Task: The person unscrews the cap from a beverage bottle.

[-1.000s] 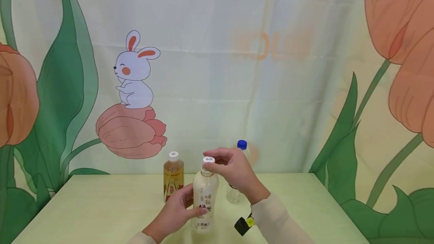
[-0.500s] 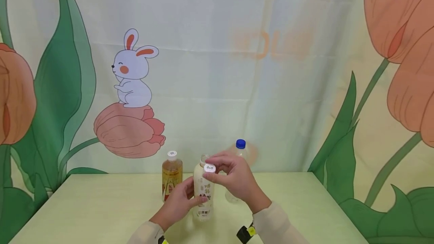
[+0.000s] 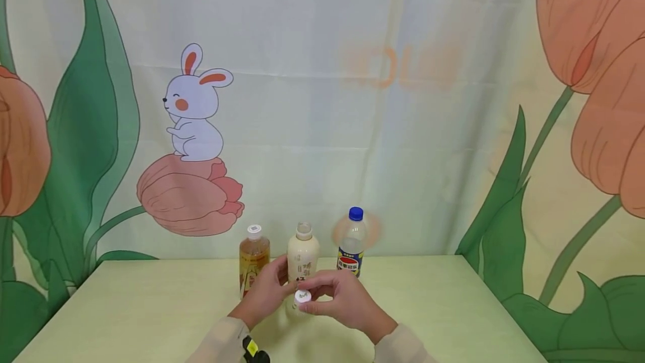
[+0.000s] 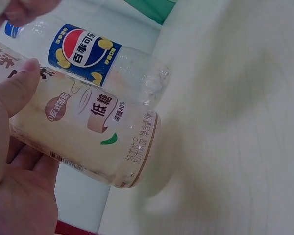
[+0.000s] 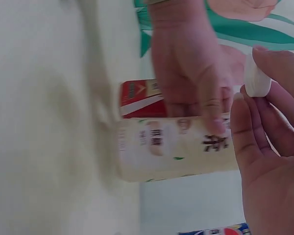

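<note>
A cream-coloured milk tea bottle (image 3: pixel 303 252) stands upright on the table, its mouth uncapped. My left hand (image 3: pixel 263 293) grips its side, with fingers behind and thumb across the label in the left wrist view. Just in front of the bottle, my right hand (image 3: pixel 349 302) pinches a white bottle cap (image 3: pixel 303 296) between thumb and fingertips. In the right wrist view the cap (image 5: pixel 257 78) is held clear of the bottle (image 5: pixel 176 147). The lower part of the bottle is partly hidden by both hands in the head view.
An amber drink bottle (image 3: pixel 254 259) with a white cap stands just left of the milk tea bottle. A clear bottle (image 3: pixel 350 256) with a blue cap and blue label stands to the right. Behind the pale table (image 3: pixel 433 307) hangs a printed curtain (image 3: pixel 302 128).
My right hand has lifted the white cap off the bottle's mouth and brought it down and towards me. The milk tea bottle has shifted slightly back, still in my left hand.
</note>
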Action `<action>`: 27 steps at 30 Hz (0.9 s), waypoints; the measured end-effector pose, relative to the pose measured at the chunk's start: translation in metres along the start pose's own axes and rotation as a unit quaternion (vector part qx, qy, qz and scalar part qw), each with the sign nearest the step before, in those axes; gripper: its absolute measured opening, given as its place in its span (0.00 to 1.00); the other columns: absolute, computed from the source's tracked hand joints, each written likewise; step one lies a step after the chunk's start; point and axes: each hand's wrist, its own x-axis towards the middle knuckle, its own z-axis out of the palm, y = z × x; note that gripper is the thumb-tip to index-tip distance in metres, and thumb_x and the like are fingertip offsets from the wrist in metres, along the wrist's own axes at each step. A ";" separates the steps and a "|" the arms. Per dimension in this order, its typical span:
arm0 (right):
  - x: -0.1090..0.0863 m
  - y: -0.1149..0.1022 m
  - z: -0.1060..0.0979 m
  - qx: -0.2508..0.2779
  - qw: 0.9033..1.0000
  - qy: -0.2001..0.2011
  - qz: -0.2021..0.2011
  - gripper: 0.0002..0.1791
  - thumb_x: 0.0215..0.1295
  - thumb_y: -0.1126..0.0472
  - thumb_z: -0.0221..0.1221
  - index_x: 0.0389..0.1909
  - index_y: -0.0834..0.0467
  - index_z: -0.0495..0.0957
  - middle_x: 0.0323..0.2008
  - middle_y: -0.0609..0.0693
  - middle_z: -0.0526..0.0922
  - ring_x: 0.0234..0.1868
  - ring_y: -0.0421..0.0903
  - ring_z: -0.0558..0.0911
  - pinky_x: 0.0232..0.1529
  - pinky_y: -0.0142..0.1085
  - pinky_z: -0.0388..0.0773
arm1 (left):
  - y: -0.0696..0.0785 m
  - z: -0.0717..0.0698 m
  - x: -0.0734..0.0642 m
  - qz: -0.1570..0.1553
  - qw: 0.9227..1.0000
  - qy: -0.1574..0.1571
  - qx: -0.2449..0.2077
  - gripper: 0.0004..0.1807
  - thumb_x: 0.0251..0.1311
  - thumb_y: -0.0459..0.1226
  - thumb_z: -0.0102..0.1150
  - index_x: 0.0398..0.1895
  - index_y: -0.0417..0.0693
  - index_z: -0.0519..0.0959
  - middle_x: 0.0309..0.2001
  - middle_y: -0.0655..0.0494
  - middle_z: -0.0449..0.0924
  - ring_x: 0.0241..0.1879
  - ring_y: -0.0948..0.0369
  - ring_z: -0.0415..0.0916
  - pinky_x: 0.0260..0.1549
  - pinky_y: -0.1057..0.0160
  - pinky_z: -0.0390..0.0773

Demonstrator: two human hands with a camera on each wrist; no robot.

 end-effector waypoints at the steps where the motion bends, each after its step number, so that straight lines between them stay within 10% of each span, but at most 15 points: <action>1: -0.002 0.004 0.002 0.000 1.000 -0.004 0.011 0.18 0.59 0.66 0.73 0.50 0.66 0.86 0.47 0.63 0.88 0.40 0.35 0.87 0.47 0.31 0.87 | 0.000 0.000 0.001 0.003 1.000 -0.001 -0.001 0.33 0.65 0.38 0.68 0.72 0.47 0.69 0.71 0.46 0.74 0.71 0.44 0.70 0.71 0.43 0.70; 27: -0.016 0.061 0.038 -0.016 0.982 -0.100 0.158 0.12 0.55 0.69 0.74 0.41 0.62 0.88 0.34 0.46 0.90 0.33 0.33 0.86 0.38 0.25 0.84 | -0.009 0.006 0.021 -0.015 1.000 0.004 0.001 0.37 0.70 0.38 0.63 0.78 0.46 0.59 0.78 0.42 0.62 0.79 0.42 0.54 0.76 0.37 0.57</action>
